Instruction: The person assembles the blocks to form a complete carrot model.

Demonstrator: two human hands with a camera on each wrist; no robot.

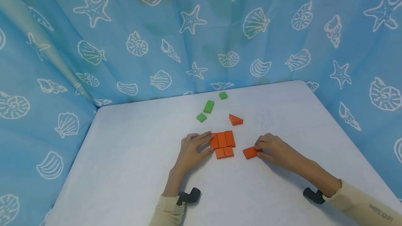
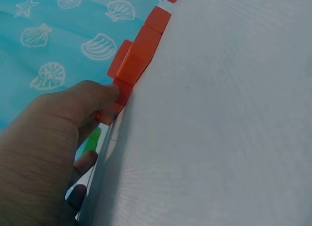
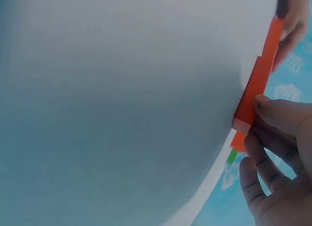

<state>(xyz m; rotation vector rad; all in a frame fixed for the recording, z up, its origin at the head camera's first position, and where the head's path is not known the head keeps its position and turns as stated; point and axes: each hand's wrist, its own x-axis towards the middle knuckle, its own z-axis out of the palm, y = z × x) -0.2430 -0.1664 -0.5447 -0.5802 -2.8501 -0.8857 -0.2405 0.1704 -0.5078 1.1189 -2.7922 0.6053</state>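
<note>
Several flat orange blocks (image 1: 221,139) lie side by side on the table, three longer ones in a row with two small ones along the near edge. My left hand (image 1: 192,151) is at the left end of this group. Its thumb and forefinger pinch the leftmost orange block (image 1: 214,141), which they partly cover. To the right of the group, my right hand (image 1: 276,151) pinches another orange block (image 1: 250,152) by its right end, between thumb and fingers. The right wrist view shows the thumb on this block's (image 3: 253,92) side.
Beyond the group lies an orange triangular block (image 1: 236,120). Farther back are three green pieces: a small block (image 1: 201,117), a longer block (image 1: 208,106) and another small block (image 1: 223,95). A blue curtain (image 1: 201,44) with shells hangs behind the white table (image 1: 125,156).
</note>
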